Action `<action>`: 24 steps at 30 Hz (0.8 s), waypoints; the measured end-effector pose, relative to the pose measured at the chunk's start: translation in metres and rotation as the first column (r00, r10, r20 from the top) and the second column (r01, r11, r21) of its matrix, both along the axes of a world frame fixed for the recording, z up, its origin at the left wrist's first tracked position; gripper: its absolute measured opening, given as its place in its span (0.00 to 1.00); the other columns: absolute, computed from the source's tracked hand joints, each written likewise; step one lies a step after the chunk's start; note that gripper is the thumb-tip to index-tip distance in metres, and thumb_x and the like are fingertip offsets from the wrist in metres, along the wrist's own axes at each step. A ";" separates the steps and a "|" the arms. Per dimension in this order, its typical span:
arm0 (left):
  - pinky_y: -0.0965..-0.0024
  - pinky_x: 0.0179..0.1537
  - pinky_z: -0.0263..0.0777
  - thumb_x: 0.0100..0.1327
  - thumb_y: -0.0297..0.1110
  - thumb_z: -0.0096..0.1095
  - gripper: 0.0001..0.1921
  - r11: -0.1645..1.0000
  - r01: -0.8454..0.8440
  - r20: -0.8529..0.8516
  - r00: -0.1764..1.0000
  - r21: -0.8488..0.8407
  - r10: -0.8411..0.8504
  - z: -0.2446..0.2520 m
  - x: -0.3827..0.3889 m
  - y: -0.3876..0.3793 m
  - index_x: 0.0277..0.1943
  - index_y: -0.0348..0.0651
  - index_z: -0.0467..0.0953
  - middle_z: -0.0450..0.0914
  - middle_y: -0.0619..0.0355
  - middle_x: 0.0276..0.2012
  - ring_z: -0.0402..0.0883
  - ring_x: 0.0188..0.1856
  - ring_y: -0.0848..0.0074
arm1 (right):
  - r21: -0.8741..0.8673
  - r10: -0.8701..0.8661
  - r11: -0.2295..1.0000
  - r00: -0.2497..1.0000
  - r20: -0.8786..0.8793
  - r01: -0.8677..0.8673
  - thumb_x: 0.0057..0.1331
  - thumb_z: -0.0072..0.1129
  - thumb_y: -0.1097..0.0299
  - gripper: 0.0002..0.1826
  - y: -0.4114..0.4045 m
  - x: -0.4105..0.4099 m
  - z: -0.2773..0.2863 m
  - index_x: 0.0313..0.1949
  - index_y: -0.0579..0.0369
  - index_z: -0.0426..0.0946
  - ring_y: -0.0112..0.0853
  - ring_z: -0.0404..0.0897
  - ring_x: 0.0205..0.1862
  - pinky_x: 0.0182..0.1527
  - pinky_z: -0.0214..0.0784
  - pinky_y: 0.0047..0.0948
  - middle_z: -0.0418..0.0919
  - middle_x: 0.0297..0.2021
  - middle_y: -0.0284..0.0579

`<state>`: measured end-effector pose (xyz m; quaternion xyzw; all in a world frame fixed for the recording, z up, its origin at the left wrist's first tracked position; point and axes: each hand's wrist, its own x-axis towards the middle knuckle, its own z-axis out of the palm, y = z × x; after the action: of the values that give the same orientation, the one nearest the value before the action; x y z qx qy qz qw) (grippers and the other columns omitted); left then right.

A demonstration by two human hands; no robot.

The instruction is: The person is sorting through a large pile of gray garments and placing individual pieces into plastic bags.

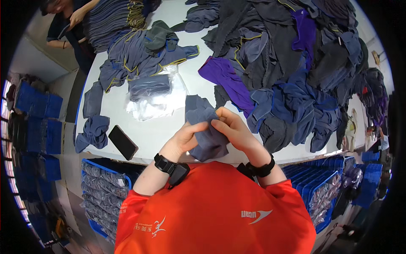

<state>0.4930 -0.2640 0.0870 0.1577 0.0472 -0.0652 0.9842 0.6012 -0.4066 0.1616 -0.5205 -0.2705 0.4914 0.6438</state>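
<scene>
Both my hands grip a grey-blue fabric piece point(209, 144) over the front of the white table point(155, 133). My left hand point(187, 135) pinches its left side, thumb on top and the other fingers hidden behind the cloth. At its upper right, my right hand point(233, 127) holds the edge between thumb and fingers. More grey-blue cloth point(195, 101) extends beyond my hands on the table. A purple cloth point(225, 81) lies just past my right hand. Up and to the left, clear plastic bags point(149, 109) lie with a folded dark cloth point(150, 86) on them.
A smartphone point(123, 142) and crumpled cloth point(95, 131) lie at left front. Yellow-edged cloths point(139, 54) and a large heap of dark textiles point(276, 63) cover the far side. Blue crates point(312, 181) of bagged goods stand below the table. Another person point(71, 25) handles cloth at upper left.
</scene>
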 end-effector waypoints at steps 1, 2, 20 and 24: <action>0.60 0.59 0.64 0.63 0.33 0.53 0.24 0.991 -0.043 -0.004 0.999 0.126 0.044 0.015 0.003 0.000 0.60 0.34 0.62 0.70 0.49 0.55 0.71 0.57 0.63 | -0.003 0.010 1.000 1.000 -0.005 -0.010 0.65 0.51 0.70 0.03 -0.002 0.000 0.002 0.35 0.55 0.69 0.13 0.66 0.27 0.27 0.56 0.15 0.68 0.25 0.28; 0.61 0.58 0.65 0.61 0.29 0.54 0.24 0.965 -0.085 -0.005 0.996 0.249 0.088 0.030 0.004 0.001 0.60 0.34 0.62 0.71 0.49 0.55 0.71 0.56 0.64 | -0.095 -0.095 0.989 0.979 0.182 0.114 0.65 0.51 0.70 0.04 -0.006 0.003 0.004 0.36 0.56 0.69 0.14 0.66 0.28 0.27 0.57 0.16 0.68 0.25 0.29; 0.78 0.44 0.68 0.61 0.24 0.58 0.17 -0.149 -0.601 0.534 0.536 0.785 0.653 0.159 -0.071 0.118 0.50 0.40 0.61 0.76 0.50 0.40 0.76 0.40 0.76 | 0.602 -0.584 0.712 0.781 0.220 0.363 0.61 0.52 0.74 0.12 -0.049 0.160 0.106 0.44 0.59 0.69 0.23 0.74 0.36 0.42 0.66 0.21 0.75 0.33 0.37; 0.84 0.36 0.64 0.55 0.14 0.49 0.17 -0.117 -0.591 0.509 0.558 0.798 0.656 0.142 -0.089 0.105 0.45 0.43 0.60 0.77 0.58 0.35 0.73 0.33 0.84 | 0.442 -0.592 0.791 0.714 0.375 0.423 0.57 0.55 0.73 0.21 -0.067 0.137 0.080 0.51 0.60 0.67 0.20 0.73 0.34 0.38 0.66 0.18 0.76 0.37 0.36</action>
<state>0.4040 -0.1588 0.2294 0.6530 0.1709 0.4418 0.5909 0.7383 -0.4735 0.2414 -0.5695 -0.3470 0.0906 0.7397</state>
